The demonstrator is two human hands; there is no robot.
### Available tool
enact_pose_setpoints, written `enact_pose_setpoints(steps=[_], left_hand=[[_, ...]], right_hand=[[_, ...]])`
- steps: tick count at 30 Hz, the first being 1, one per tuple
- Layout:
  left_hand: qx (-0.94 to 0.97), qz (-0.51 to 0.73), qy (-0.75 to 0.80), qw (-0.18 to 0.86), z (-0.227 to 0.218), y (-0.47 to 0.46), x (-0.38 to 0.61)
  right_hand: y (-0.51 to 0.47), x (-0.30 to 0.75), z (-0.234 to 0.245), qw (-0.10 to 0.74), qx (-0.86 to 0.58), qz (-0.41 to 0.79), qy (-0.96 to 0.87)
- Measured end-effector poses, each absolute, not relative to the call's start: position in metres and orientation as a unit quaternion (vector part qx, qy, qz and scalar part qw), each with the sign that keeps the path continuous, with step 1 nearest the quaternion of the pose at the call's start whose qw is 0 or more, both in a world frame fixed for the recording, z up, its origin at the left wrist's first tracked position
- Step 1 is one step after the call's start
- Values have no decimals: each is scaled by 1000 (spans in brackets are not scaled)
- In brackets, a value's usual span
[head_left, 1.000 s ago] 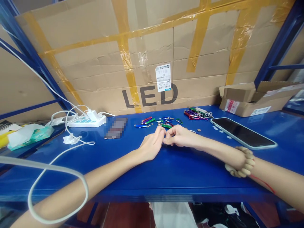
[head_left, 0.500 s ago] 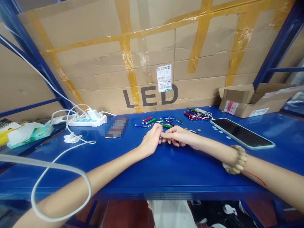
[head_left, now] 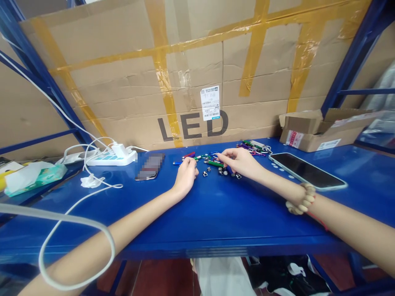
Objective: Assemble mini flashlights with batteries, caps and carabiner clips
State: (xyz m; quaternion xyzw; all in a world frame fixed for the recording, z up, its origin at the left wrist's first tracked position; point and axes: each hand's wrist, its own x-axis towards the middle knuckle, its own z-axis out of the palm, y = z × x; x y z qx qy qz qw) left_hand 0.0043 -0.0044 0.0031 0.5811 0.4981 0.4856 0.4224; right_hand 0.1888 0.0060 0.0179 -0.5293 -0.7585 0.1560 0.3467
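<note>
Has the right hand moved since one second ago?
Yes. The right hand went forward, closer to the LED cardboard box, and is now among the small keychain flashlights.

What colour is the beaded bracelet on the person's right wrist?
Pale beige, wood-like beads; the bracelet shows best in the head view.

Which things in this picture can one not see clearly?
Head view, blurred patch: smeared out, unreadable.
Left hand: curled fingers hide anything it pinches.
Small parts under the right hand: too small, partly covered.
Sticker on the cardboard: print too small.
</note>
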Motion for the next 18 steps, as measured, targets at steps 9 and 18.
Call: enact_pose_setpoints(steps=[9, 18], left_hand=[[568, 502, 494, 425, 11, -9, 9], [608, 498, 460, 414, 4, -6, 7]], right_hand=[[6, 198, 20, 235, -546, 30, -804], [7, 199, 18, 170, -497, 17, -851]])
